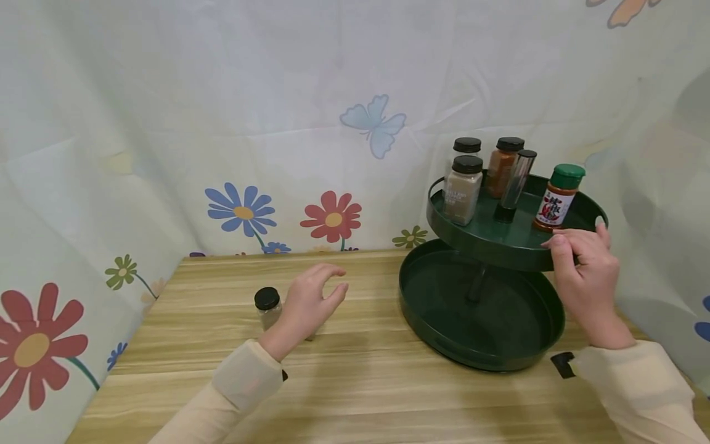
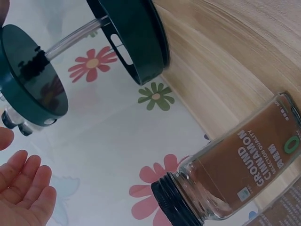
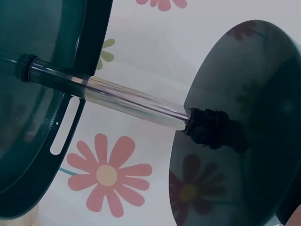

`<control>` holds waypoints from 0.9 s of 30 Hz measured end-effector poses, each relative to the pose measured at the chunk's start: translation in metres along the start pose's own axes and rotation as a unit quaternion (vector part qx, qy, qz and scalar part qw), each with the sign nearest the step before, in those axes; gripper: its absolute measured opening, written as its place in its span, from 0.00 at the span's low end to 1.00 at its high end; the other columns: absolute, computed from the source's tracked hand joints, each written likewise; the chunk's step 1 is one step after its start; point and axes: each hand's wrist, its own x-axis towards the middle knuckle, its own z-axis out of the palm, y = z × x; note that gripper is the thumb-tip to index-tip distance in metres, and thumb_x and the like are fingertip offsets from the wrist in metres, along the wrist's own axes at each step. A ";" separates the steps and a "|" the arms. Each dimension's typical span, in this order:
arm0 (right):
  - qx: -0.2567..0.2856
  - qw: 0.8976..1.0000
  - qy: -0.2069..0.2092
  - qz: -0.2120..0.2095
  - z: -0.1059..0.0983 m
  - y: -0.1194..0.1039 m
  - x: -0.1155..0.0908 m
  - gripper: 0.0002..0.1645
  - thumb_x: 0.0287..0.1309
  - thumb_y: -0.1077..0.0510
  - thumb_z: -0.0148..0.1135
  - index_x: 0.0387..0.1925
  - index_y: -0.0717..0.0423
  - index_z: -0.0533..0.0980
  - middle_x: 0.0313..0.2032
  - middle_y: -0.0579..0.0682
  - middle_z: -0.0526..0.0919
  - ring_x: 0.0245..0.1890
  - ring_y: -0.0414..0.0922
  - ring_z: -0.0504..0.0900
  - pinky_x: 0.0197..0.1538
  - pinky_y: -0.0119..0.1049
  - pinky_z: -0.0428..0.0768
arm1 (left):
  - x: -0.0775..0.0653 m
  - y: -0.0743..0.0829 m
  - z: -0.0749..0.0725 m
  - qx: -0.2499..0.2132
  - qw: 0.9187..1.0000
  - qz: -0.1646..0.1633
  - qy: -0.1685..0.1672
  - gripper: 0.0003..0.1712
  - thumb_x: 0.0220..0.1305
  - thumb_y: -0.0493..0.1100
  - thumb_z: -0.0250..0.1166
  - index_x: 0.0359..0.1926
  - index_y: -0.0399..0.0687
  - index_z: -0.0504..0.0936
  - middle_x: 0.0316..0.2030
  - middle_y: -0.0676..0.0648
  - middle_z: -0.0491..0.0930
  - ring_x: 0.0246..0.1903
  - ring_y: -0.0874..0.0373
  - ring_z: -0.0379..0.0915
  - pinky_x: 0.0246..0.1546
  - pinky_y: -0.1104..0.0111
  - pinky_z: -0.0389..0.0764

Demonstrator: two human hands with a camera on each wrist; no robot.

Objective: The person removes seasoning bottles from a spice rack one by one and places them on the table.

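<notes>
Head view, left to right: a cloth [image 1: 277,123] printed with flowers and butterflies hangs behind a wooden desk [image 1: 355,401]. A black-capped jar [image 1: 269,305] stands on the desk to the left of the left hand [image 1: 310,302], which partly covers it. That hand is held above the desk, thumb and fingers apart, with nothing between them. Left wrist view shows a ground cinnamon jar [image 2: 235,169] near this hand, with another brown jar [image 2: 284,209] cut off beside it; which of the two is the head view's jar, I cannot tell.

Right of the left hand, well apart from it, is a dark green two-tier rack [image 1: 444,342]. Its lower tray [image 1: 516,308] lies below and to the left of the right hand [image 1: 588,277], partly covered by the upper tray [image 1: 488,245]. On that upper tray, to the right hand's left, are a beige-powder jar [image 1: 463,191], a clear jar [image 1: 468,145] half hidden behind it, an orange-red jar [image 1: 505,166], a slim dark-capped bottle [image 1: 516,188] and, just beside the fingers, a green-capped bottle [image 1: 556,200]. The right hand grips the upper tray's near rim, hiding part of it. A black patch [image 1: 563,364] lies by the right cuff.
</notes>
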 end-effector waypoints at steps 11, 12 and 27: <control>0.000 0.999 -0.008 0.037 -0.006 0.007 0.003 0.15 0.55 0.67 0.49 0.16 0.70 0.74 0.25 0.54 0.78 0.41 0.22 0.69 0.66 0.49 0.54 | 0.006 0.005 0.003 -0.001 1.000 0.005 -0.005 0.12 0.57 0.43 0.61 0.42 0.44 0.79 0.40 0.47 0.80 0.44 0.55 0.74 0.45 0.59 0.76; 0.000 0.999 -0.009 0.041 -0.007 0.008 0.004 0.16 0.55 0.67 0.49 0.16 0.69 0.73 0.26 0.48 0.78 0.41 0.23 0.70 0.66 0.49 0.54 | 0.007 0.005 0.003 -0.002 1.000 0.005 -0.005 0.12 0.57 0.43 0.61 0.42 0.45 0.79 0.40 0.47 0.80 0.44 0.55 0.74 0.45 0.59 0.76; 0.003 0.984 -0.057 0.170 -0.021 0.014 0.011 0.20 0.60 0.63 0.40 0.25 0.68 0.77 0.35 0.24 0.75 0.57 0.38 0.67 0.66 0.33 0.52 | 0.014 0.010 0.008 -0.012 1.000 0.004 0.001 0.13 0.58 0.43 0.61 0.44 0.45 0.79 0.43 0.47 0.80 0.44 0.55 0.74 0.45 0.59 0.76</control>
